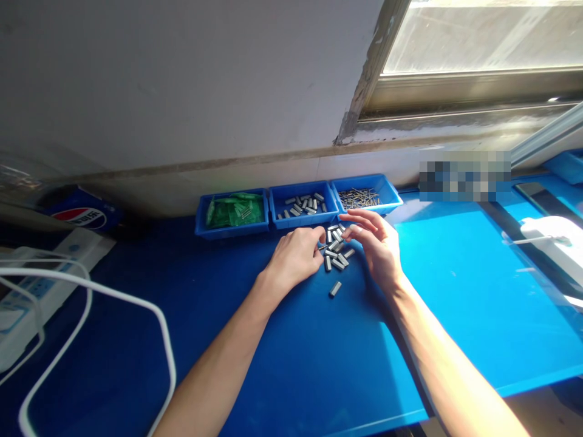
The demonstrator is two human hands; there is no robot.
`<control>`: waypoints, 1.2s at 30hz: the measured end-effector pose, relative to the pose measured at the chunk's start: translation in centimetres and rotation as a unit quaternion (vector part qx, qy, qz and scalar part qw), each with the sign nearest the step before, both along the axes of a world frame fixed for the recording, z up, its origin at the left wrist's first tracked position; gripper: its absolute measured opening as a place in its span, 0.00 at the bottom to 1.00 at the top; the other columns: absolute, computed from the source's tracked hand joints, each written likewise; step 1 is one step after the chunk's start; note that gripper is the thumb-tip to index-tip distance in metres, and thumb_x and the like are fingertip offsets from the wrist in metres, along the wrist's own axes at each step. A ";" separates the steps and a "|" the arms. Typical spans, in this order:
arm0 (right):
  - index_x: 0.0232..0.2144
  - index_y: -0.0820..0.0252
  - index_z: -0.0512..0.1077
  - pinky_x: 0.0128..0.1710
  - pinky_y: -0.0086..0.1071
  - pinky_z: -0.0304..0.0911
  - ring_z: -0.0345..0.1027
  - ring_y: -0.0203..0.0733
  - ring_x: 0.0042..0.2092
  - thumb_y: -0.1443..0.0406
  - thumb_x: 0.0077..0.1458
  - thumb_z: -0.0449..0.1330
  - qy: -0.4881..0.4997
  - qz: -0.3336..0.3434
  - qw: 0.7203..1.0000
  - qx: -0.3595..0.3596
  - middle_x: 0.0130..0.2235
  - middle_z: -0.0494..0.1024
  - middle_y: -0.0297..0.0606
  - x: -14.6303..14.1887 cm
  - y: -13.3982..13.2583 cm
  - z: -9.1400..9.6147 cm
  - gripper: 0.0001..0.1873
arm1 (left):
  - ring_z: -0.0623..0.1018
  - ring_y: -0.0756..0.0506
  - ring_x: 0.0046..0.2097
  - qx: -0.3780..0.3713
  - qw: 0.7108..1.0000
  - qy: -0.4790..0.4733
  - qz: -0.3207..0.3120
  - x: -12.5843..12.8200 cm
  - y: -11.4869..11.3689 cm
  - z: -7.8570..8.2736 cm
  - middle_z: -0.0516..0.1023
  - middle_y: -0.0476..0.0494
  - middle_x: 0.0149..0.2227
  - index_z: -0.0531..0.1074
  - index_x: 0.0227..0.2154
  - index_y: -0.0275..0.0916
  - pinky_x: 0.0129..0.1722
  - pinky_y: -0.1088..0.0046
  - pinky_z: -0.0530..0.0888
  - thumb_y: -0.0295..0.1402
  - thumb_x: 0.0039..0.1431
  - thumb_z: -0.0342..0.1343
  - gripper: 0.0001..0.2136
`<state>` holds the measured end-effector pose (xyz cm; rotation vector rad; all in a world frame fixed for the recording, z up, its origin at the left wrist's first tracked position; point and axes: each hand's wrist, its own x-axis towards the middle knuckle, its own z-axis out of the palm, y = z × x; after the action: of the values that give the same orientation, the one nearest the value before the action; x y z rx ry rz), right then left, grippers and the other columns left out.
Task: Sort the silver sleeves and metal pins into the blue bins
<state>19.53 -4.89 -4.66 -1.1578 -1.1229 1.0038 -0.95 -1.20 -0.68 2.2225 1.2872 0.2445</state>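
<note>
My left hand (298,255) is closed in a pinch over the left side of a loose pile of short metal cylinders (337,263). A thin metal pin (323,247) sticks out from between its thumb and forefinger. Across the pile, my right hand (378,246) has its fingers apart and curved toward the cylinders. Its fingertips are close to the upper right of the pile; whether they touch a piece is unclear. One cylinder (335,289) lies by itself, nearer to me than the rest.
Three blue bins stand along the wall: one with green bags (234,209), one with metal cylinders (303,206), one with thin pins (359,198). White cables (164,328) loop over a power strip (50,291) at left. A white device (553,243) sits at right.
</note>
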 end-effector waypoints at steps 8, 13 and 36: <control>0.50 0.46 0.83 0.44 0.46 0.77 0.79 0.47 0.39 0.58 0.61 0.71 0.009 -0.008 1.000 0.001 0.51 0.88 0.38 -0.1 0.1 -0.2 0.14 | 0.84 0.40 0.45 0.002 0.999 0.053 -0.006 0.4 -0.1 0.6 0.85 0.40 0.45 0.80 0.39 0.40 0.40 0.68 0.74 0.29 0.71 0.60 0.05; 0.49 0.47 0.83 0.44 0.43 0.77 0.79 0.46 0.38 0.57 0.61 0.71 0.006 -0.013 1.000 -0.008 0.50 0.88 0.37 -0.2 0.2 0.2 0.14 | 0.84 0.38 0.44 0.008 0.998 0.050 0.024 -0.1 0.0 0.7 0.85 0.37 0.44 0.80 0.40 0.38 0.39 0.66 0.75 0.29 0.74 0.57 0.07; 0.40 0.49 0.88 0.46 0.45 0.80 0.83 0.48 0.36 0.52 0.51 0.82 0.029 0.019 0.996 -0.083 0.34 0.88 0.36 -0.2 0.2 -0.3 0.16 | 0.87 0.43 0.38 -0.091 0.915 -0.385 0.078 -0.7 1.2 -0.4 0.87 0.45 0.35 0.80 0.32 0.38 0.44 0.69 0.83 0.33 0.57 0.71 0.06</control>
<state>19.29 -4.64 -4.92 -1.2354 -1.0334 1.1713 -1.66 0.01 -1.10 1.5918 0.9766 0.9157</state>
